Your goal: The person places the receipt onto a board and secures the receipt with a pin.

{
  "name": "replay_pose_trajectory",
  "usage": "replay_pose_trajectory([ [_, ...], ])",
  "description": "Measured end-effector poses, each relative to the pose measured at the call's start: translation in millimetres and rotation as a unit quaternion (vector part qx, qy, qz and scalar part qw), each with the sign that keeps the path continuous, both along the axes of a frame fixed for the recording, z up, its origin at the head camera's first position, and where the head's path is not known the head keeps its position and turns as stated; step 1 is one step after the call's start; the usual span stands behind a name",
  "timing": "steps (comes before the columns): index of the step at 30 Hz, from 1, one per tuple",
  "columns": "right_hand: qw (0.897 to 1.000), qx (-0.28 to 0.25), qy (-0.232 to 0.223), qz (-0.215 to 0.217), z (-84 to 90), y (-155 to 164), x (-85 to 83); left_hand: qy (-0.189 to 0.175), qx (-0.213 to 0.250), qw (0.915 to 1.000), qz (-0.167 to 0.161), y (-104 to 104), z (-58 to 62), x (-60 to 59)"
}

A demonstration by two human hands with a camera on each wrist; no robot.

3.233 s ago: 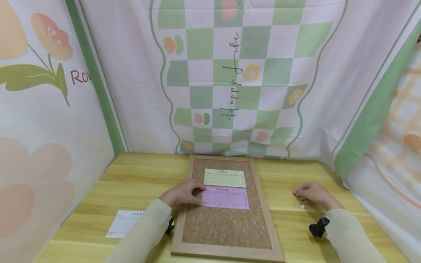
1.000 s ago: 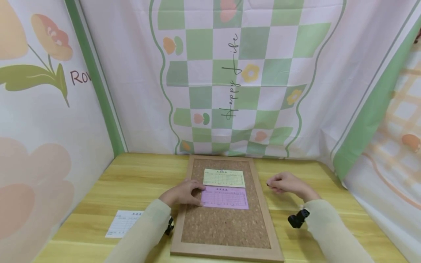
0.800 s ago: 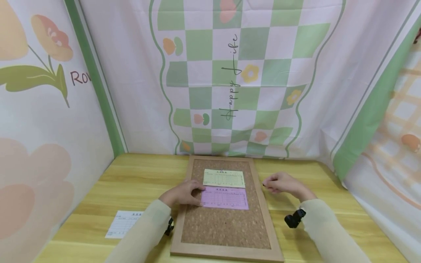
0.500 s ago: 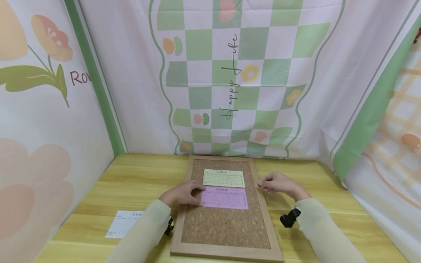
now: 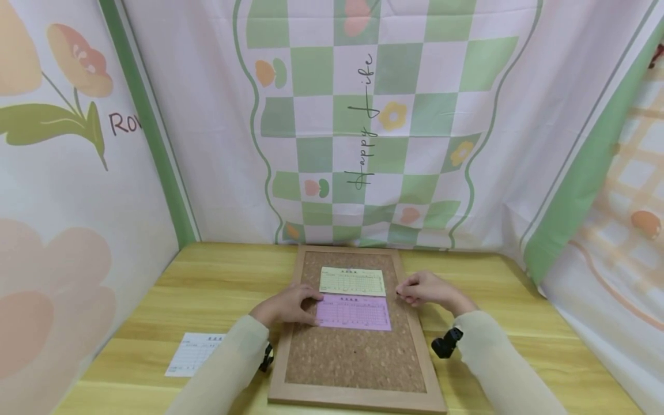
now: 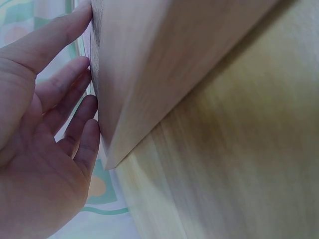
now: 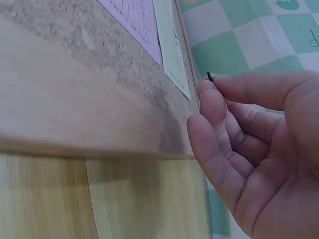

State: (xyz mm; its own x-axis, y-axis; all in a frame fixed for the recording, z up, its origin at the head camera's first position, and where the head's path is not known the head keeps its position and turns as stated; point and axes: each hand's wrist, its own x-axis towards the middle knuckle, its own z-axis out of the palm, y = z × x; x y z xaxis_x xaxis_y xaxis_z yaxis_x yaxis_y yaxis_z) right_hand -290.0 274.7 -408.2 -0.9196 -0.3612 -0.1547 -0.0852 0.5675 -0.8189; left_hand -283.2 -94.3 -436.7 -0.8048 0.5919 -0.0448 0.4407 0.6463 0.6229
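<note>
A wood-framed cork board lies flat on the table. A yellow slip sits near its top, and a pink slip lies just below it. My left hand rests with straight fingers on the pink slip's left edge and the board's frame; the left wrist view shows the fingers laid flat against that frame. My right hand hovers over the board's right edge, beside the slips. It pinches a small dark pin between thumb and forefinger, with the other fingers curled.
A white printed slip lies on the wooden table to the left of the board. Printed fabric walls enclose the table at the back and on both sides. Black wrist cameras sit on both sleeves.
My right hand has moved left from the table's right side to the board's right edge, its fingers still pinched together. The left hand and the slips have stayed put.
</note>
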Motion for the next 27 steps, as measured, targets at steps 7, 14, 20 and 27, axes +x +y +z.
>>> replay_pose_trajectory([
  [7, 1.000, -0.001, -0.003, 0.004, -2.7, -8, -2.7, -0.001, -0.001, 1.0000, 0.000, 0, -0.6, -0.2],
  [14, 1.000, -0.006, 0.001, 0.012, -3.7, -14, -3.1, -0.003, -0.001, 1.0000, 0.001, 0, -0.2, -0.4],
  [20, 1.000, -0.010, -0.001, 0.015, -4.2, -18, -3.4, 0.000, 0.000, 1.0000, -0.002, 0, -0.1, -0.5],
  [27, 1.000, -0.011, -0.007, 0.011, -4.1, -24, -2.4, -0.001, -0.001, 1.0000, 0.001, 0, -0.5, -0.6],
])
